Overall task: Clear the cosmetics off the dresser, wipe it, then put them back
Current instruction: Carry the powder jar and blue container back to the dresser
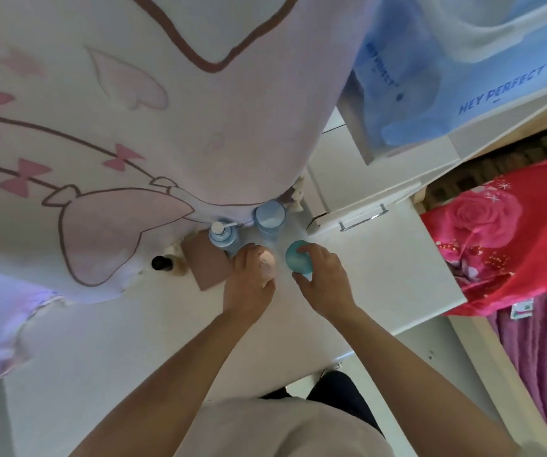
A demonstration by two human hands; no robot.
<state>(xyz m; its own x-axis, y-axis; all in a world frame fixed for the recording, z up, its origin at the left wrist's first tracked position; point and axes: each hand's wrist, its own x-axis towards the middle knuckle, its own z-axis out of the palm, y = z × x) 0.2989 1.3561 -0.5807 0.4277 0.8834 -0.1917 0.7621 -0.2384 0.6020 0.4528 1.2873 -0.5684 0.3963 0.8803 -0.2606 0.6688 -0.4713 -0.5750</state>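
Left hand [249, 282], centre: fingers curled round a peach round-topped bottle [268, 261]. Right hand [325, 285], at its 3 o'clock: gripping a teal round jar [297, 258] over the white dresser [381, 258]. At 10 o'clock, a brown square case [204, 263]. Beyond, at 12 o'clock: a blue pump bottle [222, 235] and a pale-blue tumbler [269, 219].
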